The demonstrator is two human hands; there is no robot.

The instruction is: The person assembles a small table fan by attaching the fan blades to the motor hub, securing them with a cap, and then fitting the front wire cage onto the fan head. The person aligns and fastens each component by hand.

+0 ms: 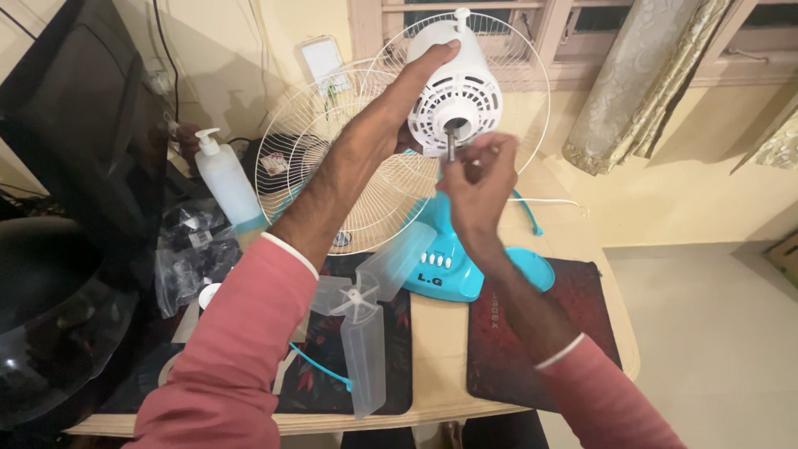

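Both arms, in pink sleeves, reach up and away over a table. The left hand is raised with its fingers stretched over the top and left side of a white fan motor, gripping the housing. The right hand sits just below the motor's face, fingertips pinched together beside the metal shaft that points toward the camera; whether they grasp the shaft or a small part cannot be told. Behind the motor stands a white wire guard; below it the blue base. A clear fan blade lies on the near mat. A pump bottle stands at the far left.
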